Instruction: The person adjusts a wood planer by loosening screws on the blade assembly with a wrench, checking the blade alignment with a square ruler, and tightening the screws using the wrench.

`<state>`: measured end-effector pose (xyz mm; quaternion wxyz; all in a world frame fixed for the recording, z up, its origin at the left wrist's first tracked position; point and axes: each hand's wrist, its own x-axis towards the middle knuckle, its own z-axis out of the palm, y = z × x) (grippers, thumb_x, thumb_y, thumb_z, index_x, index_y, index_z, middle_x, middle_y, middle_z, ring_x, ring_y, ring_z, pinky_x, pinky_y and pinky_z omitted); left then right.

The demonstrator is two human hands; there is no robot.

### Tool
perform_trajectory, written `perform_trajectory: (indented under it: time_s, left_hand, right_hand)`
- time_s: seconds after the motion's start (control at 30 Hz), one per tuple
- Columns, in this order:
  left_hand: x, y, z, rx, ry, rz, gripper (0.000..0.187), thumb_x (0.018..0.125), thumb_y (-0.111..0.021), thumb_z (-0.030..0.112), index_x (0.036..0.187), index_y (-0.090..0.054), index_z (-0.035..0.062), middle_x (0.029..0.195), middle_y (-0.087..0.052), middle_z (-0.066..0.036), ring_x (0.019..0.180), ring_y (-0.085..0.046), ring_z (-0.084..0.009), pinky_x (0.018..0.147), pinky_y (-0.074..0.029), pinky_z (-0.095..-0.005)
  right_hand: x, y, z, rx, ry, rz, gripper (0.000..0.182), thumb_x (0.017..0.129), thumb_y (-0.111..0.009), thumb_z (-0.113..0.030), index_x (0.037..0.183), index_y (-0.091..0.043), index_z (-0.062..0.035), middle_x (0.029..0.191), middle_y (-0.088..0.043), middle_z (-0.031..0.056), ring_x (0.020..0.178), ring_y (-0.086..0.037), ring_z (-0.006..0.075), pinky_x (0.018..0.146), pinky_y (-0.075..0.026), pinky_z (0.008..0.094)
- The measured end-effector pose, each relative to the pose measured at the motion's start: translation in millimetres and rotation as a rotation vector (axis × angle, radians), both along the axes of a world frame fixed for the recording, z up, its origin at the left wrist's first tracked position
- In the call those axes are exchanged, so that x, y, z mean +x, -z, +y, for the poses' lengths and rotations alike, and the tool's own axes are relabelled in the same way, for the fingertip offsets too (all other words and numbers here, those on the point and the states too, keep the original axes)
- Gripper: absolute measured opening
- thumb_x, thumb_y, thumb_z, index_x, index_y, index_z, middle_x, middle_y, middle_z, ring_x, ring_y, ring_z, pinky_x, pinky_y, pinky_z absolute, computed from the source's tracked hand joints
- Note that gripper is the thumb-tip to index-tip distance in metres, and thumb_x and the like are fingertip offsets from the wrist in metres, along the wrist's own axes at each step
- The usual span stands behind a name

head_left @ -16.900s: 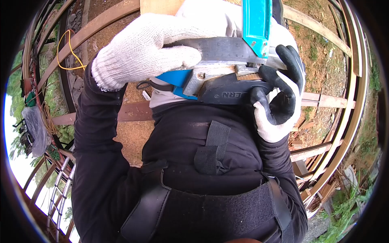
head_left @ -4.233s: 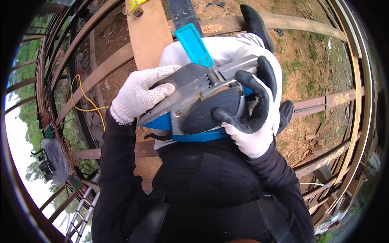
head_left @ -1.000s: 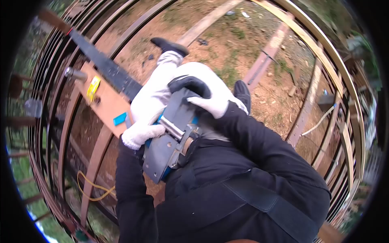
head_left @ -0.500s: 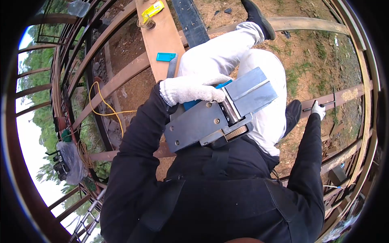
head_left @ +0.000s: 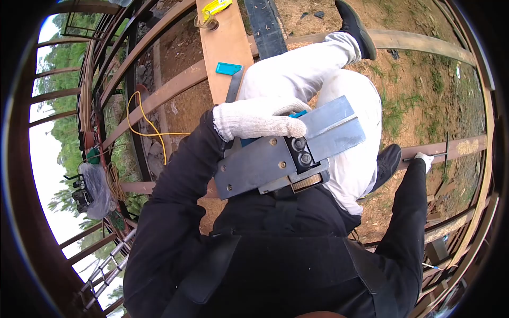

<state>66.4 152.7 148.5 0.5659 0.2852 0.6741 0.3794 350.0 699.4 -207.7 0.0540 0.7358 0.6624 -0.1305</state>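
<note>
My left hand (head_left: 260,119), in a white knitted glove, grips an electric planer (head_left: 254,164) on my lap. The planer lies upside down, its grey metal sole facing up. Its cutter drum (head_left: 301,152) shows two round dark bolt-like parts in the gap between the sole plates. Bits of blue body show by my fingers; the rest is hidden. Far off to the right, my gloved right hand (head_left: 424,160) is closed round a thin dark T-handle wrench (head_left: 440,155) over a wooden beam. Its fingers are small and partly hidden.
A plank (head_left: 225,45) at upper left holds a blue-handled tool (head_left: 229,68), a glass jar (head_left: 210,23) and a yellow packet (head_left: 216,6). A yellow cord (head_left: 146,129) hangs at left. Beams (head_left: 175,85) cross over bare ground. A plastic-wrapped machine (head_left: 95,191) stands left.
The planer's drum has turned, bringing two round dark parts up where a smooth metal strip showed. My left thumb has shifted slightly right. The view has shifted a little; my right hand keeps the wrench.
</note>
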Motion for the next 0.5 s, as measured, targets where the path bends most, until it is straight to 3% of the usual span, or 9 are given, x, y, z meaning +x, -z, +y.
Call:
perform_trajectory:
  time_s: [0.17, 0.27, 0.33, 0.37, 0.43, 0.47, 0.5]
  left_hand:
    - [5, 12, -15, 0.106, -0.045, 0.026, 0.068, 0.101, -0.065, 0.045, 0.148, -0.049, -0.0025, 0.124, -0.067, -0.012, 0.111, -0.062, -0.0184, 0.095, -0.051, -0.0324]
    - [10, -5, -10, 0.029, -0.059, 0.027, 0.068, 0.099, -0.069, 0.043, 0.148, -0.051, 0.0003, 0.11, -0.069, -0.005, 0.081, -0.061, -0.0107, 0.072, -0.053, -0.028]
    - [8, -6, -6, 0.012, -0.056, 0.003, 0.067, 0.099, -0.07, 0.044, 0.147, -0.051, 0.0008, 0.109, -0.069, -0.005, 0.081, -0.061, -0.0106, 0.072, -0.053, -0.0278]
    - [8, -8, -5, -0.028, -0.066, -0.02, 0.067, 0.099, -0.07, 0.044, 0.147, -0.051, 0.0013, 0.108, -0.068, -0.005, 0.081, -0.061, -0.0106, 0.072, -0.052, -0.0276]
    - [8, -10, -5, -0.035, -0.079, -0.024, 0.063, 0.099, -0.069, 0.043, 0.144, -0.054, 0.0016, 0.103, -0.067, -0.004, 0.082, -0.059, -0.0098, 0.073, -0.052, -0.0275]
    - [6, -12, -3, -0.056, -0.04, -0.022, 0.066, 0.099, -0.069, 0.042, 0.148, -0.05, 0.0026, 0.108, -0.067, -0.004, 0.087, -0.06, -0.0097, 0.075, -0.052, -0.027]
    - [6, -14, -2, -0.077, -0.005, -0.021, 0.069, 0.099, -0.068, 0.042, 0.152, -0.047, 0.0036, 0.112, -0.068, -0.004, 0.091, -0.06, -0.0096, 0.077, -0.051, -0.0265]
  right_hand:
    - [8, 18, 15, -0.014, 0.064, -0.003, 0.062, 0.087, -0.069, -0.022, 0.144, -0.048, -0.0054, 0.134, -0.065, 0.0191, 0.123, -0.066, 0.0364, 0.101, -0.055, 0.0475]
    - [27, 33, 29, -0.17, 0.231, 0.164, 0.046, 0.091, -0.066, -0.019, 0.134, -0.055, -0.0066, 0.122, -0.07, 0.017, 0.118, -0.069, 0.0339, 0.093, -0.057, 0.0493]
    - [42, 49, 21, -0.357, 0.831, 1.12, 0.01, 0.098, -0.06, -0.019, 0.105, -0.065, -0.0124, 0.077, -0.06, 0.006, 0.068, -0.061, 0.0267, 0.062, -0.051, 0.0404]
    - [75, 90, 51, -0.576, 0.69, 1.3, 0.015, 0.1, -0.06, -0.026, 0.103, -0.063, -0.0119, 0.07, -0.048, -0.0017, 0.055, -0.046, 0.018, 0.051, -0.041, 0.0335]
    - [45, 7, 22, -0.583, 0.721, 1.169, 0.02, 0.102, -0.056, -0.027, 0.112, -0.064, -0.0105, 0.069, -0.039, -0.0062, 0.049, -0.034, 0.0116, 0.046, -0.033, 0.0305]
    - [36, -20, 2, -0.578, 0.708, 1.175, 0.02, 0.102, -0.056, -0.027, 0.112, -0.064, -0.0105, 0.069, -0.039, -0.0062, 0.049, -0.034, 0.0116, 0.046, -0.033, 0.0305]
    - [24, -52, -23, -0.47, 0.583, 1.213, 0.023, 0.103, -0.055, -0.026, 0.117, -0.064, -0.0101, 0.069, -0.038, -0.0067, 0.047, -0.032, 0.0106, 0.044, -0.032, 0.0294]
